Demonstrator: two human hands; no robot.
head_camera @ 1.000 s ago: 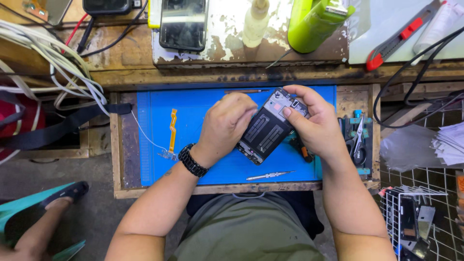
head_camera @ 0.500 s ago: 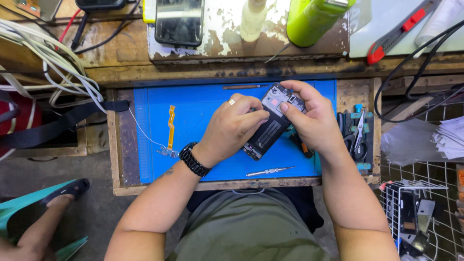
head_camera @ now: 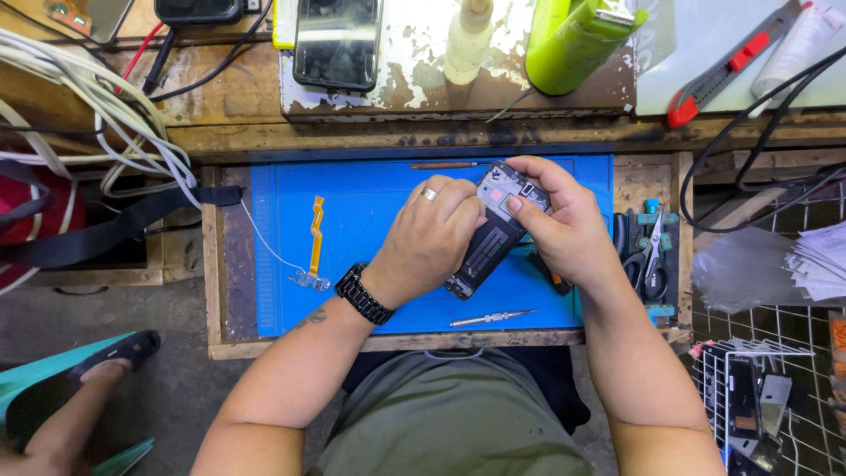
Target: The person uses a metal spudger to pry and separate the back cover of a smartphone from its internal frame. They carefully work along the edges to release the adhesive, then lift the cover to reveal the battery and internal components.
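Here, both hands meet over a blue work mat [head_camera: 379, 211] that lies in a shallow wooden tray [head_camera: 210, 291], and between them they hold an opened smartphone [head_camera: 493, 234] with its back cover off, the dark battery and grey inner frame facing up. The phone sits tilted above the right half of the mat, its upper end towards the mat's far edge. The left hand [head_camera: 432, 238], which wears a ring and a black wristwatch [head_camera: 363, 293], is closed over the phone's left side, its fingers curled on top of it. The right hand [head_camera: 564, 229] grips the phone's upper end and right side, thumb pressed on the grey frame near the top. Both grips are snug on the phone; what the left fingertips do under the hand cannot be told.

On the mat, to the left of the phone, lies an orange flex cable [head_camera: 314, 240]. Near the mat's front edge, below the phone, rests a slim metal screwdriver [head_camera: 493, 317]. Along the mat's far edge lies a thin brown-handled tool [head_camera: 445, 165]. Just right of the mat, scissors [head_camera: 650, 256] lie in a teal holder. Beyond the mat's far edge, on the worn bench, are another dark phone [head_camera: 339, 40], a cream bottle [head_camera: 467, 40] and a lime-green container [head_camera: 577, 40].
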